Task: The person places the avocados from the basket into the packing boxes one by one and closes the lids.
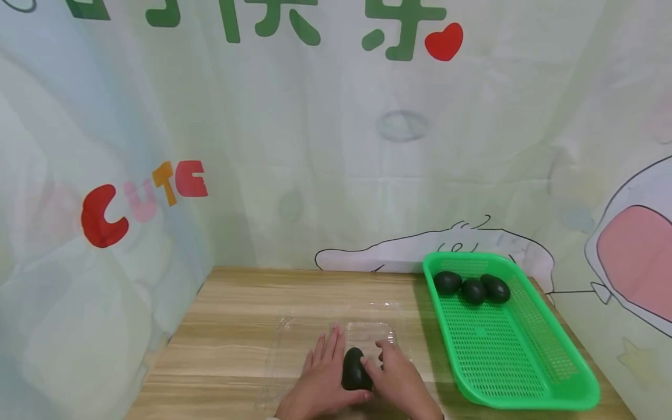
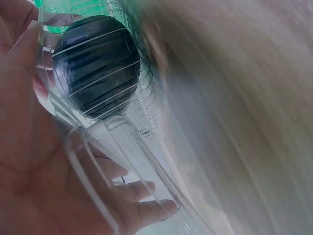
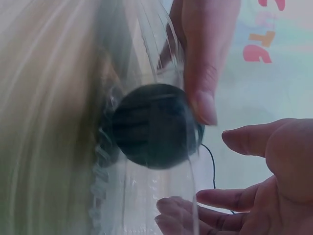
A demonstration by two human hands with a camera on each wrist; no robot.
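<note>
A dark avocado (image 1: 357, 373) lies in a clear plastic clamshell box (image 1: 370, 329) near the front of the table, its lid folded out to the left. My left hand (image 1: 321, 382) lies along the avocado's left side, fingers straight, with the thumb reaching across its near end. On the other side is my right hand (image 1: 401, 379), its thumb close to the avocado. In the right wrist view the right hand (image 3: 269, 181) has its thumb and fingers spread. Seen through clear plastic in the left wrist view, the avocado (image 2: 98, 68) sits beyond the left palm (image 2: 29, 152).
A green plastic basket (image 1: 520, 402) stands on the right of the wooden table (image 1: 231, 326). Three dark avocados (image 1: 474, 290) lie at its far end. A printed cloth (image 1: 294, 146) hangs behind the table and down its sides.
</note>
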